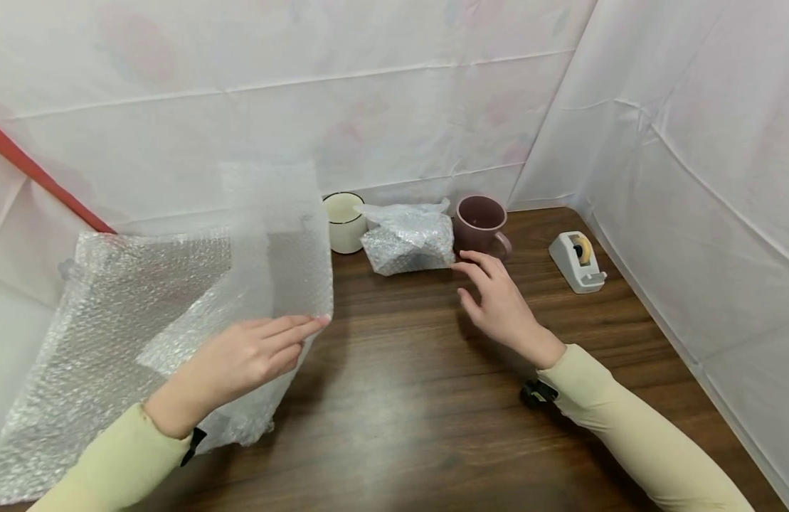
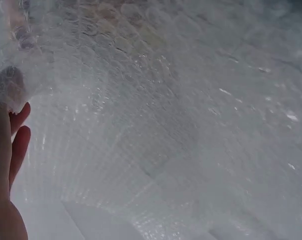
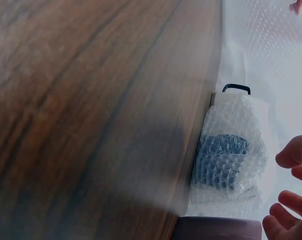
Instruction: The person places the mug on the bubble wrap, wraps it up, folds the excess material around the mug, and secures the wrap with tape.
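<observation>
My left hand (image 1: 243,363) pinches the edge of a bubble wrap sheet (image 1: 298,270), which stands raised off the table; its thumb is hidden in the head view. That sheet (image 2: 156,125) fills most of the left wrist view. My right hand (image 1: 499,302) has its fingers spread and holds nothing. It hovers in front of a bundle wrapped in bubble wrap (image 1: 410,238) and a mauve mug (image 1: 476,231). Through the wrap of the bundle (image 3: 223,160) something dark shows, its kind unclear. A cream mug with a dark rim (image 1: 346,231) stands left of the bundle.
More bubble wrap (image 1: 99,341) covers the left part of the brown wooden table (image 1: 407,398). A white tape dispenser (image 1: 576,263) stands at the right. Pale curtains (image 1: 394,107) hang behind and along the right side; a red strip (image 1: 42,174) slants down at the left.
</observation>
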Motion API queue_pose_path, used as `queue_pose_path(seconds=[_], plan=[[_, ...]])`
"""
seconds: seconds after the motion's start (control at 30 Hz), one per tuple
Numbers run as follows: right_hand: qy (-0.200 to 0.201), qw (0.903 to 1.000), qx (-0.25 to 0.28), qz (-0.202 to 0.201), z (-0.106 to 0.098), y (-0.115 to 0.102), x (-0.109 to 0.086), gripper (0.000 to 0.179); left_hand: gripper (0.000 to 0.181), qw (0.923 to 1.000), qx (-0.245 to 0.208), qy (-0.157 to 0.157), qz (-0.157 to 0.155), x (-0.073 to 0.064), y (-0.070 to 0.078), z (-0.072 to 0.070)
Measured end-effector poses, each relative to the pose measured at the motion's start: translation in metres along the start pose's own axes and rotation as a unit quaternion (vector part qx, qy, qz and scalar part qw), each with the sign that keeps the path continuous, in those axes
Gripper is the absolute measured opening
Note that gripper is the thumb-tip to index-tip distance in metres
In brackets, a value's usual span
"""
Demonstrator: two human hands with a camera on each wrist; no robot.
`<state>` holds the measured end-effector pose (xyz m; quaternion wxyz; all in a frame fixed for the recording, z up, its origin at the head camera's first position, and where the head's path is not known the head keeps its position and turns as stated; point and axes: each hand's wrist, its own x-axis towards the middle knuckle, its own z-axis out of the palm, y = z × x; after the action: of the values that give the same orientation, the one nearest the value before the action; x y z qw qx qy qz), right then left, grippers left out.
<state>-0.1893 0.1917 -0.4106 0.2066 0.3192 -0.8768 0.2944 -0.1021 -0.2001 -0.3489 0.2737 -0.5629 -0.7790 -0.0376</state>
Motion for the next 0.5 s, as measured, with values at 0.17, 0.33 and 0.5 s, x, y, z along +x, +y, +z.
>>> queue_pose_path(seconds=[0.17,0.33,0.5], plan=[[0.028,0.9994,0.014,-0.012,-0.002,-0.003,0.005,0.059,0.050,0.9913,0.075,-0.073,0.080,0.011,0.014,-0.003],[0.086,0.9948,0.047,-0.029,-0.003,-0.008,0.014,0.087,0.047,0.9807,0.092,-0.088,0.148,0.023,0.028,-0.001],[0.104,0.9888,0.072,-0.079,-0.009,-0.008,0.021,0.088,0.053,0.9750,0.086,-0.106,0.175,0.027,0.037,0.002]])
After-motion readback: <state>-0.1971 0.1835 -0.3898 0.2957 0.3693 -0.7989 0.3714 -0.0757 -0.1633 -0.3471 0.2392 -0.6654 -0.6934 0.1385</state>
